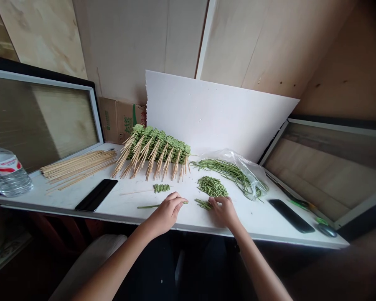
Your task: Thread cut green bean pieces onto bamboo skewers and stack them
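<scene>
My left hand (167, 212) is closed around a long garlic scape (148, 206), whose ends stick out on both sides of the fingers. To its right, my right hand (224, 211) has its fingers pinched together at a small bunch of cut scape pieces (202, 203) on the table. Just behind that hand is a heap of short cut pieces (212, 186). Beyond my left hand lies a single skewer threaded with green pieces (161, 188), its bare stick pointing left.
A tall stack of filled skewers (159, 144) stands at the back, left of uncut scapes (225, 169) in a plastic bag (249, 175). Bare bamboo sticks (81, 165), a black phone (96, 195), a water bottle (8, 175) and another dark phone (291, 215) lie around the white table (125, 213).
</scene>
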Motion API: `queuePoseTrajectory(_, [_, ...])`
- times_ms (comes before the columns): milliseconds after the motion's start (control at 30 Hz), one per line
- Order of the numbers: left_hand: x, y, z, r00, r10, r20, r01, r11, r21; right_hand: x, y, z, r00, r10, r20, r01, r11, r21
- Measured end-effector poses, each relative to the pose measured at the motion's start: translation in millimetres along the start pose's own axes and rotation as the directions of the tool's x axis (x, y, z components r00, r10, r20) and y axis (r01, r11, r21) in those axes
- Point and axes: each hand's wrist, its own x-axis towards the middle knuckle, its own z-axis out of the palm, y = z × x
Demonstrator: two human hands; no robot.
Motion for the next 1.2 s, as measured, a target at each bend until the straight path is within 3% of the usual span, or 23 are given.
queuePoseTrajectory(133, [-1.6, -0.3, 0.8, 1.000, 0.028, 0.012, -0.028, 1.000, 0.001, 1.3, -8.3, -9.0, 1.000, 0.003, -0.021, 0.000, 0.994, 0.111])
queuePoseTrajectory(267, [0.4, -1.0, 5.9, 0.997, 0.063, -0.032, -0.064, 0.997, -0.037, -4.6, -41.2, -21.8, 0.999, -0.004, -0.044, 0.016, 0.960, 0.280])
queuePoseTrajectory(400, [1.4, 1.2, 11.2, 0.991, 0.081, -0.107, -0.088, 0.994, -0.061, -20.0, -83.5, -24.5, 0.966, -0.220, 0.137, 0.135, 0.878, 0.459])
queuePoseTrajectory(500, [1.1, 4.2, 11.4, 0.991, 0.078, -0.105, -0.084, 0.995, -0.058, -28.6, -101.4, -20.8, 0.941, -0.321, 0.105, 0.240, 0.853, 0.463])
queuePoseTrajectory(667, [2.8, 5.7, 4.2, 0.992, 0.072, -0.105, -0.071, 0.997, 0.009, -29.2, -103.1, -22.0, 0.952, -0.303, -0.034, 0.287, 0.855, 0.432])
queuePoseTrajectory(967, [0.8, 17.7, 2.0, 0.993, 0.110, -0.041, -0.109, 0.994, 0.030, -31.8, -110.3, -24.8, 0.917, -0.388, -0.091, 0.390, 0.831, 0.395])
queuePoseTrajectory(1200, [-0.6, 22.9, 8.3, 0.992, 0.127, -0.005, -0.127, 0.986, -0.110, -34.3, -108.5, -12.1, 0.945, -0.320, -0.063, 0.287, 0.726, 0.624])
